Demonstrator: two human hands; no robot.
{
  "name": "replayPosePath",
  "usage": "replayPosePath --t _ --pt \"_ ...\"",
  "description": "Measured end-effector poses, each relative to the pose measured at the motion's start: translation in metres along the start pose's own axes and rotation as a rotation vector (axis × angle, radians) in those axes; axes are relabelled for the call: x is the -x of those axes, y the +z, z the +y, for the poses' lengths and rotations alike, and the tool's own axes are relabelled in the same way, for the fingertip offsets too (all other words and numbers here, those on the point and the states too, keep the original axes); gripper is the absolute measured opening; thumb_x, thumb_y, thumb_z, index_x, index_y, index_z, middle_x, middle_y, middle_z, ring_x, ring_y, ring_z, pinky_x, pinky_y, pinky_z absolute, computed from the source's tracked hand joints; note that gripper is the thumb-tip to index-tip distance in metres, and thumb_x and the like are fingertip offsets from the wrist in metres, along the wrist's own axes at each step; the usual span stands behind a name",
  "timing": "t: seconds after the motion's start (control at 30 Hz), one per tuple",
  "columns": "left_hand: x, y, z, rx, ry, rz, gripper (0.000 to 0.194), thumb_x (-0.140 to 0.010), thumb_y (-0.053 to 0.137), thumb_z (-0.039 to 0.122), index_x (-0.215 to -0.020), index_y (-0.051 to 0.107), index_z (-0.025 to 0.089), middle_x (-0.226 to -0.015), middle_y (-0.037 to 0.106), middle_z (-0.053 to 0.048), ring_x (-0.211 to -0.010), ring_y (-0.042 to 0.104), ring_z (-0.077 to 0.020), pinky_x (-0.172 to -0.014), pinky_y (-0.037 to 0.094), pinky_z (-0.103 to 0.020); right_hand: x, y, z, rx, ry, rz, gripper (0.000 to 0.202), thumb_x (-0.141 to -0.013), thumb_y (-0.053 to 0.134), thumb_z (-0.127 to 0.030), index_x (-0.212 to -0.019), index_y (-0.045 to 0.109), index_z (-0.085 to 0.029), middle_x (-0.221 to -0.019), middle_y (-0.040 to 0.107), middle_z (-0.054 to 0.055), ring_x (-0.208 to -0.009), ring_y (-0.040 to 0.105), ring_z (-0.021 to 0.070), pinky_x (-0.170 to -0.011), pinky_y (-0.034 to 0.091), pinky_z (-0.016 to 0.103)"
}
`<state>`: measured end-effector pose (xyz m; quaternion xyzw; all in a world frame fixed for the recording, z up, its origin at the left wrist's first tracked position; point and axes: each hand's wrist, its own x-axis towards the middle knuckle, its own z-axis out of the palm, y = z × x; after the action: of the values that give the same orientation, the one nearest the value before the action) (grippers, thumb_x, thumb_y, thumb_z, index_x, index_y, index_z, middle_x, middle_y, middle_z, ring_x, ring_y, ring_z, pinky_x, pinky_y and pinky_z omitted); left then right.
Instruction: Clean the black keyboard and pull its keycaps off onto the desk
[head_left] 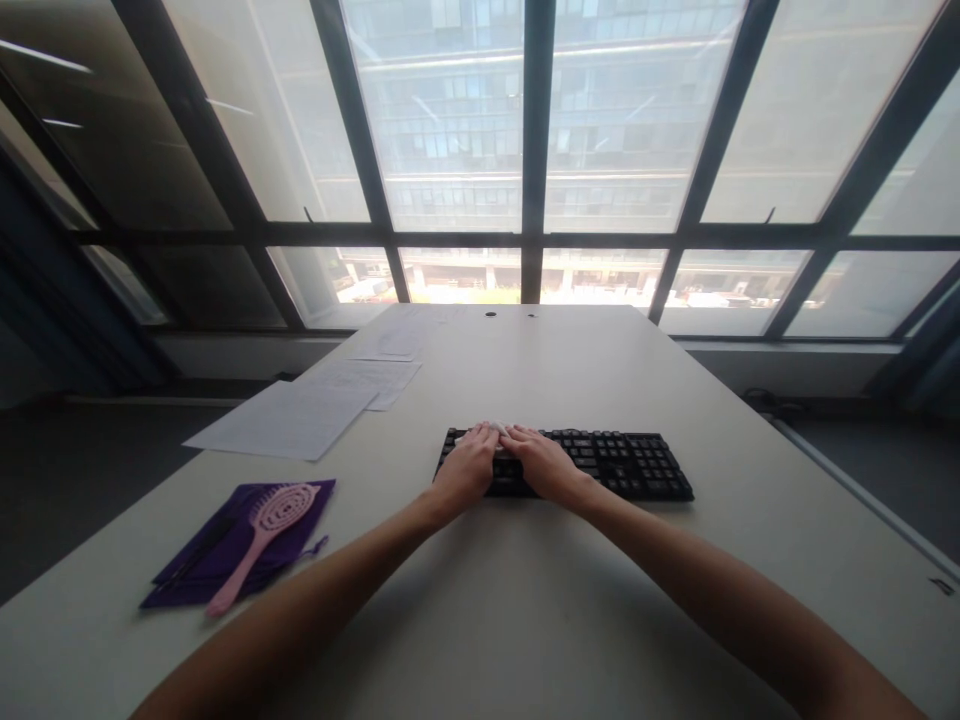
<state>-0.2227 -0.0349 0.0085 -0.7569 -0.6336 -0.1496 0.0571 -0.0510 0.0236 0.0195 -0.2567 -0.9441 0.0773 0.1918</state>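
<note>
We find both hands brought together at the centre of the frame, thumbs inward. The left hand (pixel 472 465) and right hand (pixel 543 463) have their fingers fairly straight and close together, resting about a small white, soft-looking item (pixel 499 428); we cannot tell whether either grips it or merely presses it down. The item lies over the upper edge of the black keyboard (pixel 634 468), towards its left part, largely covered by the fingers.

In our judgement, the step in hand is working the white item against the keys with both hands; the next move calls for light, even pressure and a steady keyboard.

Outward from there, the keyboard sits on the white bench (pixel 570 375). At lower left, we note a pink hairbrush (pixel 262 538) lying on a purple pouch (pixel 214 560). Above these, at centre left, are loose paper sheets (pixel 285 420). Framed windows (pixel 457 130) fill the upper frame.
</note>
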Motion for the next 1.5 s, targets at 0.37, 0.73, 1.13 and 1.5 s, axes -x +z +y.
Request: replayPosePath --t 0.37,0.73,1.13,1.5 --pt "-0.017 0.003 0.059 0.122 0.129 -0.032 0.042 -0.101 0.038 0.028 -0.137 0.054 0.013 -0.148 0.050 -0.018 -0.142 0.042 -0.0285 -0.117 0.032 -0.049 0.064 -0.026 0.034 0.112 0.137 0.094 0.058 -0.081 0.041 0.005 -0.133 0.062 -0.009 -0.143 0.057 0.015 -0.139 0.046 0.0250 -0.118 0.033 0.041" --pt "-0.022 0.004 0.046 0.264 0.042 0.159 0.032 -0.093 0.057 0.019 -0.123 0.063 0.019 -0.118 0.071 -0.010 -0.113 0.063 -0.0260 -0.102 0.046 -0.042 0.051 -0.019 0.054 -0.064 0.313 0.229 0.046 -0.094 0.044 -0.012 -0.139 0.055 -0.013 -0.137 0.061 0.017 -0.136 0.049 0.0277 -0.114 0.037 0.044" --pt "-0.035 -0.013 0.045 0.955 0.026 0.205 0.035 -0.088 0.058 0.019 -0.122 0.063 0.019 -0.096 0.062 -0.004 -0.071 0.059 -0.0114 -0.062 0.050 -0.021 0.048 -0.032 0.075 -0.489 0.210 0.242 0.073 -0.079 0.073 -0.030 -0.146 0.045 -0.022 -0.127 0.065 0.012 -0.119 0.059 0.0266 -0.108 0.040 0.049" --pt "-0.040 -0.017 0.036 1.123 -0.272 0.269 0.030 -0.079 0.067 0.031 -0.104 0.069 0.015 -0.103 0.068 -0.007 -0.073 0.065 -0.0129 -0.057 0.049 -0.019 0.044 -0.039 0.076 -0.810 0.401 0.330 0.019 -0.074 0.069 -0.034 -0.078 0.065 -0.016 -0.079 0.070 0.004 -0.078 0.067 0.0199 -0.068 0.052 0.029"
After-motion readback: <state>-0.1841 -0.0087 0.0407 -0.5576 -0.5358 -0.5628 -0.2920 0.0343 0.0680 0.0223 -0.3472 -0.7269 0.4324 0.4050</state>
